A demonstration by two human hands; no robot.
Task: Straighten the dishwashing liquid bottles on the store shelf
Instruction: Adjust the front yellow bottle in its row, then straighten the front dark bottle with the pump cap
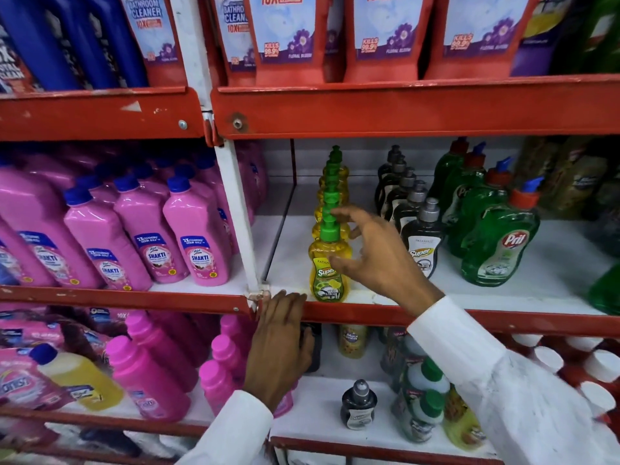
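The single head-worn camera faces the red store shelf [402, 110] close up, looking forward and slightly down, the middle shelf's front edge crossing just below the frame's centre.

The person wore a white long-sleeved garment. Both sleeves reached to the wrists and ended in plain cuffs. The left sleeve [235, 427] showed smooth fabric with a neat folded edge at the cuff. The right sleeve [486, 374] was wider in view, its cloth creased and rumpled along the forearm, with a faint mottled look nearer the camera. The left hand [280, 347] and right hand [375, 256] were bare, with no rings, watch or gloves visible on them.
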